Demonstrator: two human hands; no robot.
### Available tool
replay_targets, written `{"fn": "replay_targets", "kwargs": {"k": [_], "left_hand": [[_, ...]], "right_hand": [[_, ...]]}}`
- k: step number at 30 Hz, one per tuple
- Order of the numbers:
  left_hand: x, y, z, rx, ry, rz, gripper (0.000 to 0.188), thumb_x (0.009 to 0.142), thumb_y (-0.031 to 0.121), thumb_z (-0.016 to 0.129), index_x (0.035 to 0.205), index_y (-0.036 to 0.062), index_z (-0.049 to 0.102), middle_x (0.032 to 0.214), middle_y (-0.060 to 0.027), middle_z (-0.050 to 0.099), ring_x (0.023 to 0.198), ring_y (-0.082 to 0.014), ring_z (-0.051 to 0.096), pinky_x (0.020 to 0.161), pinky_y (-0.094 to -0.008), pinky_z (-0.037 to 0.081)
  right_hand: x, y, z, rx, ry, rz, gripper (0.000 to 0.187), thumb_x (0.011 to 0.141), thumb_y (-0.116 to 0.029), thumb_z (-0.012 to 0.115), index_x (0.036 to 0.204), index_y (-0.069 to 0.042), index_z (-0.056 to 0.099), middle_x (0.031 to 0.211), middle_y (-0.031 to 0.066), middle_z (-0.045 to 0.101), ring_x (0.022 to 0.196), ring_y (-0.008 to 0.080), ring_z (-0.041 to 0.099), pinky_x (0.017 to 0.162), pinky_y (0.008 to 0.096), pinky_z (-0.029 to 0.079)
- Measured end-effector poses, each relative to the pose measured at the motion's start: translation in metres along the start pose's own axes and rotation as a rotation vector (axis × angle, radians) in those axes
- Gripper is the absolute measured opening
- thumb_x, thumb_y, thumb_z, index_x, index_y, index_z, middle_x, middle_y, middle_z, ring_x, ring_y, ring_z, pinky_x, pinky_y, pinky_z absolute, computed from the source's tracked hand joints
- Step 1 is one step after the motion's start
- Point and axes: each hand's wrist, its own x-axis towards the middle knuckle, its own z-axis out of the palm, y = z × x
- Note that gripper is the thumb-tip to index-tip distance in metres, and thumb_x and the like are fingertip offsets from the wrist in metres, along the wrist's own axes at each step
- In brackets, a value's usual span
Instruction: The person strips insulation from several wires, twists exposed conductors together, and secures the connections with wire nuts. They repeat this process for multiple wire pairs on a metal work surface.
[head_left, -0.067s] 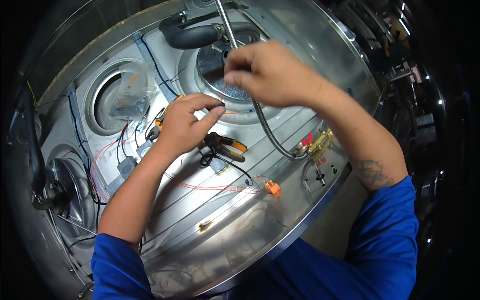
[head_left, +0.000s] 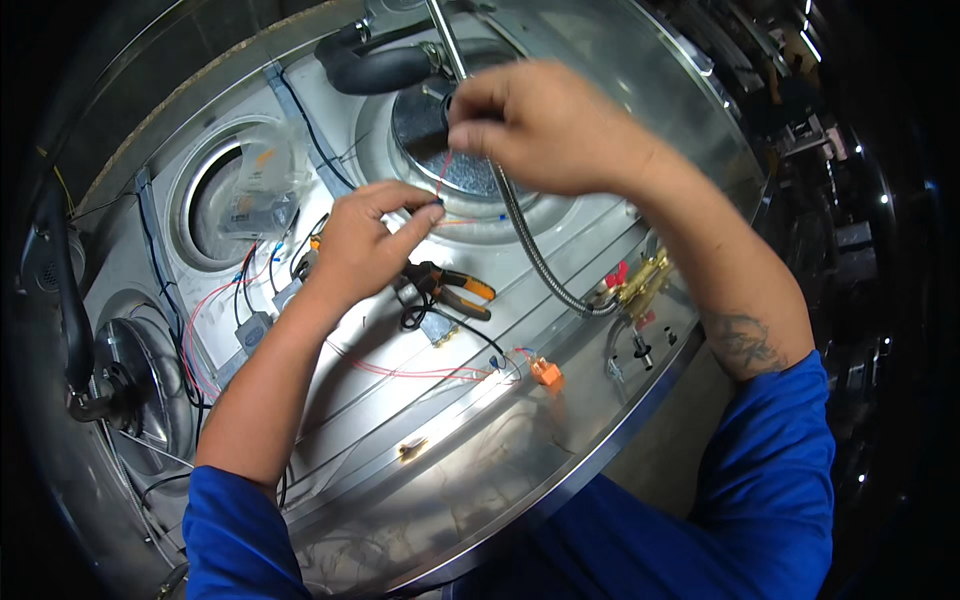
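My left hand (head_left: 362, 245) pinches a small dark blue wire connector (head_left: 437, 203) between thumb and forefinger. From it a thin red wire (head_left: 443, 176) runs up to my right hand (head_left: 555, 130), whose thumb and fingers close on the wire's upper part. A second thin wire, orange-looking with a blue-tipped terminal (head_left: 502, 217), stretches rightward from my left fingertips over the metal panel. Pliers (head_left: 455, 288) with black and orange handles lie just below my left hand. The wire end inside my right fingers is hidden.
A braided metal hose (head_left: 530, 255) bends down to a brass valve (head_left: 645, 284) with red handles. An orange block (head_left: 545, 372) with wires lies near the front edge. Left stand a round opening with a clear plastic bag (head_left: 268, 180) and a grey box (head_left: 255, 332). Black pipe (head_left: 370, 72) crosses behind.
My right hand has risen slightly, with the red wire still between both hands. My left hand has shifted a little up and to the left.
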Motion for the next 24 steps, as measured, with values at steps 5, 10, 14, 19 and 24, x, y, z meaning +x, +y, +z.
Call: {"fn": "replay_targets", "kwargs": {"k": [5, 10, 14, 19, 24], "left_hand": [[0.017, -0.047, 0.015, 0.099, -0.032, -0.170, 0.029, 0.092, 0.024, 0.073, 0.109, 0.0008, 0.074, 0.106, -0.0110, 0.073, 0.097, -0.0239, 0.070, 0.082, -0.0321, 0.054], [0.005, -0.066, 0.039, 0.417, 0.155, 0.224, 0.054, 0.087, 0.021, 0.072, 0.137, 0.0043, 0.059, 0.132, -0.0214, 0.060, 0.118, -0.0402, 0.059, 0.101, -0.0442, 0.048], [-0.058, -0.027, 0.039, 0.065, -0.160, 0.167, 0.034, 0.083, 0.004, 0.067, 0.117, 0.0007, 0.067, 0.108, -0.0172, 0.067, 0.092, -0.0288, 0.066, 0.082, -0.0351, 0.054], [-0.119, -0.001, 0.071, -0.398, -0.430, -0.141, 0.080, 0.077, 0.018, 0.087, 0.146, 0.0047, 0.048, 0.134, -0.0138, 0.060, 0.119, -0.0263, 0.061, 0.097, -0.0372, 0.050], [-0.104, -0.022, 0.115, -0.465, -0.424, 0.174, 0.044, 0.085, 0.019, 0.082, 0.124, 0.0062, 0.068, 0.122, -0.0114, 0.067, 0.112, -0.0282, 0.064, 0.094, -0.0383, 0.051]], "right_hand": [[-0.005, -0.009, -0.054, -0.037, 0.222, 0.260, 0.024, 0.083, -0.021, 0.069, 0.091, 0.001, 0.073, 0.079, 0.0149, 0.071, 0.074, 0.0237, 0.068, 0.072, 0.0347, 0.054], [-0.018, -0.007, -0.044, -0.096, 0.264, 0.158, 0.021, 0.083, -0.019, 0.067, 0.083, 0.003, 0.068, 0.071, 0.0126, 0.066, 0.068, 0.0183, 0.063, 0.067, 0.0335, 0.051], [-0.008, -0.033, -0.052, 0.029, 0.070, 0.468, 0.016, 0.085, -0.015, 0.064, 0.085, 0.001, 0.066, 0.075, 0.0121, 0.068, 0.069, 0.0172, 0.064, 0.067, 0.0335, 0.051], [-0.012, -0.011, -0.019, 0.030, 0.044, 0.007, 0.015, 0.089, -0.014, 0.064, 0.093, 0.001, 0.066, 0.083, 0.0136, 0.072, 0.080, 0.0212, 0.068, 0.074, 0.0359, 0.053], [0.016, 0.026, 0.048, 0.398, -0.237, 0.115, 0.015, 0.099, -0.016, 0.066, 0.097, -0.001, 0.066, 0.081, 0.0037, 0.069, 0.074, 0.0109, 0.065, 0.070, 0.0281, 0.054]]}}
